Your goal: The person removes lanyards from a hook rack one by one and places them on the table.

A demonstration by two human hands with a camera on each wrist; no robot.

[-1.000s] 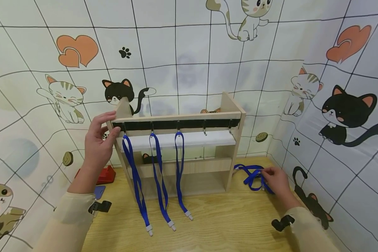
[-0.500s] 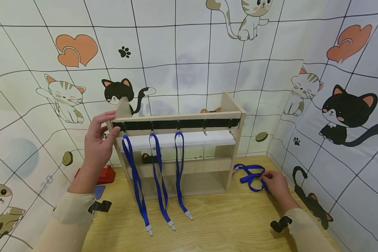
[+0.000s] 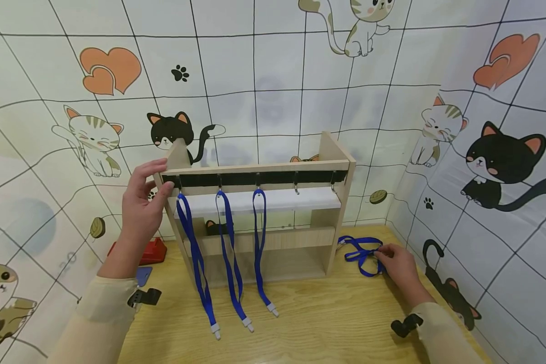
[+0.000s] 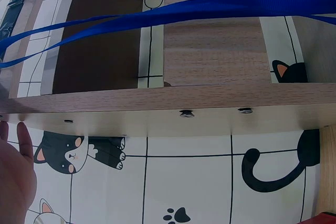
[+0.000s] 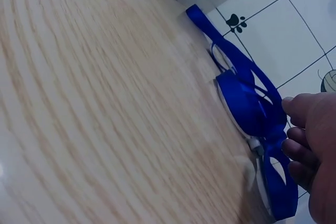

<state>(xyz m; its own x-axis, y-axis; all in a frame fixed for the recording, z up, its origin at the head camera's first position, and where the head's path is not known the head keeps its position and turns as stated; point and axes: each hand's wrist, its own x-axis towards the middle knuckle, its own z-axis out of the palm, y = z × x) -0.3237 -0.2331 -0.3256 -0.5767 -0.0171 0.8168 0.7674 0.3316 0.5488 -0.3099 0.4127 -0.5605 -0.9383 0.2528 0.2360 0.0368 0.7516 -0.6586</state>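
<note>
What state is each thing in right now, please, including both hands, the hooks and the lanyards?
Wooden rack: upright on the table, steadied at its left end.
Left hand: holds the rack's top left corner.
Three hung lanyards: dangling from the three left hooks.
Two right hooks: bare.
Loose lanyards: bunched on the table, right of the rack.
Right hand: fingers on the loose lanyards.

the red object [image 3: 151, 251] is half hidden behind the left hand [image 3: 141, 205] — its kind unclear.
</note>
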